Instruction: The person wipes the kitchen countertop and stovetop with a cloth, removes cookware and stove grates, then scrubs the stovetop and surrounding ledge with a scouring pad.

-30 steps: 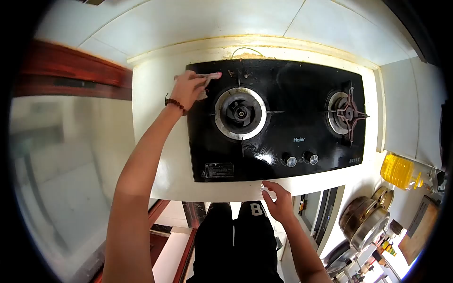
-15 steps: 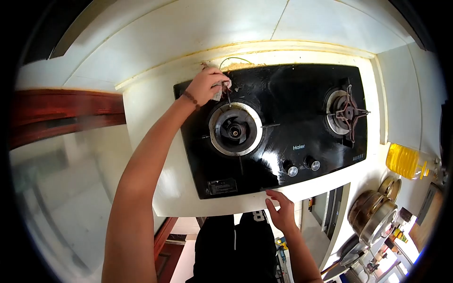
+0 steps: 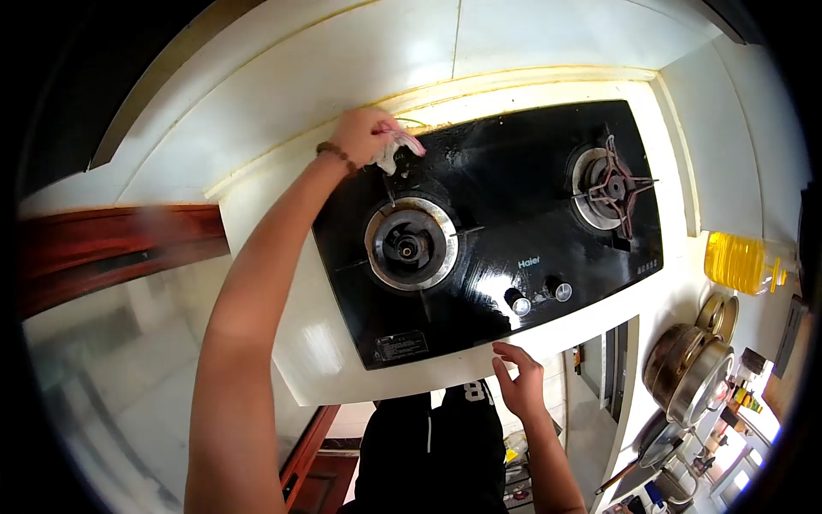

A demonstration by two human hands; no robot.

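My left hand (image 3: 360, 135), a beaded bracelet at its wrist, is closed on a crumpled pale rag (image 3: 391, 158) with a pinkish edge. It is at the back left corner of a black glass gas stove (image 3: 488, 188). Just in front of the rag lies the left burner (image 3: 411, 244), which has no pot stand on it. At the front edge of the counter, my right hand (image 3: 520, 381) hovers with its fingers apart, holding nothing.
A pot stand (image 3: 616, 187) sits on the right burner. Two knobs (image 3: 518, 301) rise near the stove's front. To the right are an oil bottle (image 3: 736, 262) and stacked pots (image 3: 685, 377). A tiled wall (image 3: 548, 38) closes off the back.
My left hand has lifted slightly and shifted left with the rag, which now hangs from the fingers. The view has tilted a little. My right hand stays by the counter edge.
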